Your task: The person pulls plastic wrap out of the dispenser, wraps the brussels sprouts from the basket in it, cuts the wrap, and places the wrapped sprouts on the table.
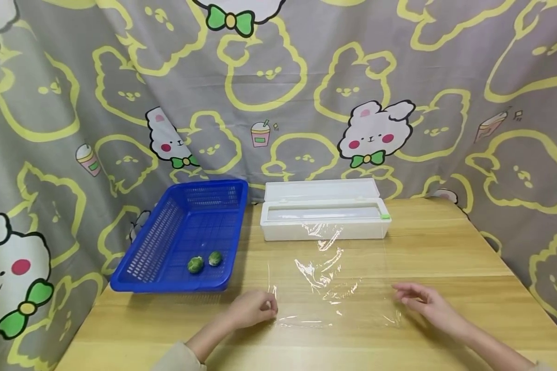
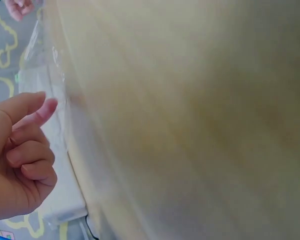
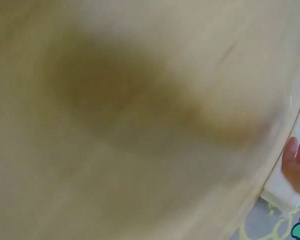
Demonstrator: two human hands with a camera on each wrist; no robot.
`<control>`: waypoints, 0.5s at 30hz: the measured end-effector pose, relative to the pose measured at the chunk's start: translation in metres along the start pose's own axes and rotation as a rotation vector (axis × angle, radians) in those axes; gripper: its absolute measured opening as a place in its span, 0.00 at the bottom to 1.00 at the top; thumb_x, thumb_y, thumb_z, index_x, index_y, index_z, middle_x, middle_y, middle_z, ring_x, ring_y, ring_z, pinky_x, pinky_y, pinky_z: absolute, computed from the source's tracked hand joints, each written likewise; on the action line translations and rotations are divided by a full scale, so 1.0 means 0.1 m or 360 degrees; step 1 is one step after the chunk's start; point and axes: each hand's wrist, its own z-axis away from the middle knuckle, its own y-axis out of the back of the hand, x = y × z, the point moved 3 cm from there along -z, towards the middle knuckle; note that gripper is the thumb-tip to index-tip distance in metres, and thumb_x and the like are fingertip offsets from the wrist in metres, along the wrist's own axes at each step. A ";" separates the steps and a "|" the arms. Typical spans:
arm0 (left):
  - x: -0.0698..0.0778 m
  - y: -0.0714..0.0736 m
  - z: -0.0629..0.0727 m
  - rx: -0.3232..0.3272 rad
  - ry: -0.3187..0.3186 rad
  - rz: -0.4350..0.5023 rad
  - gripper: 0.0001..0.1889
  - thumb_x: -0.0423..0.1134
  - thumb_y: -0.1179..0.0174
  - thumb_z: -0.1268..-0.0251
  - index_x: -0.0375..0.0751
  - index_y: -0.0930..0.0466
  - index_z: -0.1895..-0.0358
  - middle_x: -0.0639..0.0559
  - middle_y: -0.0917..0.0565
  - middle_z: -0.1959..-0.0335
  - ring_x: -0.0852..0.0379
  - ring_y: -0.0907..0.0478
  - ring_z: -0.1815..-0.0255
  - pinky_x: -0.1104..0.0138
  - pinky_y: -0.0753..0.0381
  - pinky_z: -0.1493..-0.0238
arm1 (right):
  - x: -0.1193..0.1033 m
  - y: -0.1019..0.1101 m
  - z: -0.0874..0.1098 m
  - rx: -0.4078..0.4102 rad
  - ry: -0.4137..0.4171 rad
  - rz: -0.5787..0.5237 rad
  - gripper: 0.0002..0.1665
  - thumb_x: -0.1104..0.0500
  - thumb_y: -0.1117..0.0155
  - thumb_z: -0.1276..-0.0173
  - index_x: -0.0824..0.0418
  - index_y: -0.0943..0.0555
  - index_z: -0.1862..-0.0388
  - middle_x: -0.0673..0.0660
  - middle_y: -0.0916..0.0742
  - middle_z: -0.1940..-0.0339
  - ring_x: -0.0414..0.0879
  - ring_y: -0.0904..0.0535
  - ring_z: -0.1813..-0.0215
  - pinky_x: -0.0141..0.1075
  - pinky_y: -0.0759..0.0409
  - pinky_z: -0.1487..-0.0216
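A sheet of clear cling film (image 1: 325, 281) reaches from the white dispenser box (image 1: 322, 230) toward the front of the wooden table. My left hand (image 1: 252, 308) is at the sheet's near left corner, with thumb and forefinger pinched at its edge. The left wrist view shows the other fingers of that left hand (image 2: 27, 160) curled in. Beside the sheet's right edge, my right hand (image 1: 429, 309) has loosely bent fingers, thumb and forefinger apart. Only part of the right hand (image 3: 297, 162) shows in the right wrist view.
A blue plastic basket (image 1: 174, 286) stands at the left, with two small green round vegetables (image 1: 195, 265) inside. The box's lid (image 1: 320, 190) is raised at the back, and a green piece (image 1: 385, 217) sits at its right end. A patterned curtain (image 1: 288, 93) hangs behind.
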 end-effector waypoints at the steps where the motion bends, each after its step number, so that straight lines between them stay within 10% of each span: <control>1: -0.01 0.01 0.00 0.0013 0.0009 0.0010 0.05 0.39 0.38 0.47 0.48 0.20 0.66 0.65 0.27 0.81 0.70 0.34 0.80 0.74 0.34 0.78 | 0.00 0.01 -0.02 0.0032 0.0000 0.0056 0.18 0.69 0.45 0.37 0.78 0.29 0.50 0.51 0.19 0.65 0.31 0.27 0.64 0.26 0.27 0.67; 7: -0.08 0.09 -0.06 0.0012 -0.0034 -0.0167 0.32 0.47 0.32 0.54 0.45 0.30 0.43 0.63 0.30 0.85 0.68 0.35 0.83 0.73 0.34 0.83 | -0.02 -0.05 -0.11 -0.0084 0.0034 0.0500 0.26 0.61 0.34 0.45 0.69 0.27 0.47 0.48 0.31 0.72 0.35 0.38 0.70 0.28 0.37 0.75; 15: -0.17 0.06 -0.08 -0.0087 0.0116 -0.0416 0.46 0.59 0.30 0.65 0.45 0.35 0.37 0.55 0.21 0.69 0.56 0.24 0.65 0.63 0.27 0.71 | 0.01 -0.10 -0.14 -0.0262 -0.0174 0.0851 0.42 0.49 0.28 0.56 0.63 0.29 0.41 0.48 0.32 0.70 0.37 0.41 0.68 0.30 0.43 0.71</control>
